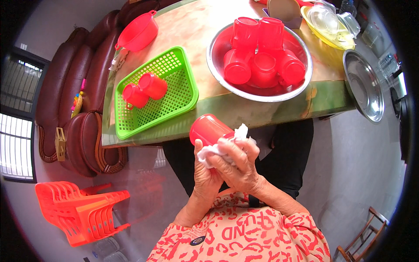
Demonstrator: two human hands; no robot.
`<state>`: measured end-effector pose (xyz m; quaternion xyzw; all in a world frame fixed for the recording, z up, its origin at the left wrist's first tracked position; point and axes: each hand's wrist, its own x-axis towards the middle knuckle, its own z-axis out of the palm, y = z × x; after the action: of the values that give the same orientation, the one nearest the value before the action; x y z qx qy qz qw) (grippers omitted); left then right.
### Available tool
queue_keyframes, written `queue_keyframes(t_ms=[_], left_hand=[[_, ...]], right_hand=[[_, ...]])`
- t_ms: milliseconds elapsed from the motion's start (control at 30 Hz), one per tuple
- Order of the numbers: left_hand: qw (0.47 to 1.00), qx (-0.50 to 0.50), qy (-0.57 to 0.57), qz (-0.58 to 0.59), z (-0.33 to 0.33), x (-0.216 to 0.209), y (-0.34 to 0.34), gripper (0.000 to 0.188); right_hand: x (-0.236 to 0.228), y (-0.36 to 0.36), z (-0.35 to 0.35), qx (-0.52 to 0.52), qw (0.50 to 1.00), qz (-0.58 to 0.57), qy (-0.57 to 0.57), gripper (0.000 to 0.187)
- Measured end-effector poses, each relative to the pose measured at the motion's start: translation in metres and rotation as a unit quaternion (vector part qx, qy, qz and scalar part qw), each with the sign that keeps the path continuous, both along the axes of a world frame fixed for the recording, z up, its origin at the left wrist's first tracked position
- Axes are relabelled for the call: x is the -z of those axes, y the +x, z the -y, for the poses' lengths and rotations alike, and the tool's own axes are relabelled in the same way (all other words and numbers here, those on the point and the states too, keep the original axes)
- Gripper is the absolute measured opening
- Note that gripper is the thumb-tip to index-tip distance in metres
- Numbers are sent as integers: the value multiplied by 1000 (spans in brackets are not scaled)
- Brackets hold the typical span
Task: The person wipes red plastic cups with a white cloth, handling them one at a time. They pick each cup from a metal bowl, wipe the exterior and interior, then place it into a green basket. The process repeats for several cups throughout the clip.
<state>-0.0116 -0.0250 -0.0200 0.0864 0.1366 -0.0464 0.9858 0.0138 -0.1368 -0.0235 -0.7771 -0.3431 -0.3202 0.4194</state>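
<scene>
A red plastic cup [211, 128] lies tilted in front of my body, just off the table's near edge. My left hand [205, 177] grips it from the lower left, thumb along its side. Crumpled white cloth [209, 156] is wrapped about the cup's lower end, pressed there by the curled fingers of my right hand [241, 168]. Two red cups [152, 86] lie in a green plastic basket [190, 99] at the left. Several more red cups [264, 69] are piled in a metal basin [217, 77] beyond my hands. The held cup's end under the cloth is hidden.
A red plastic basin [139, 32] stands at the table's far left. Clear containers fill a yellow basket [325, 38] at the far right; a metal bowl [364, 85] sits at the right edge. Stacked orange stools [80, 212] and a brown sofa [65, 83] are at the left.
</scene>
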Motion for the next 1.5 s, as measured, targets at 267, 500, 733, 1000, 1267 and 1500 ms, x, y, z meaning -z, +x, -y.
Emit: queue_keyframes(t_ms=[267,500,733,1000,1267,1500], left_hand=[[965,8,260,-39,3,-10,0,51],[875,-34,482,26,-15,0,-7,39],[956,69,285,4,-20,-15,-10,37],[930,41,358,77,-8,-6,-15,60],[927,6,367,81,1,-7,-14,58],[937,-2,338,92,-4,0,-17,58]], right_hand=[[-2,19,17,-102,926,-267,246,36],[0,21,26,-130,927,-268,229,37],[-9,19,31,-203,936,-218,189,35],[-11,20,25,-209,887,-311,271,26],[-13,16,22,-190,818,-414,352,22],[-7,19,35,-274,898,-235,252,31]])
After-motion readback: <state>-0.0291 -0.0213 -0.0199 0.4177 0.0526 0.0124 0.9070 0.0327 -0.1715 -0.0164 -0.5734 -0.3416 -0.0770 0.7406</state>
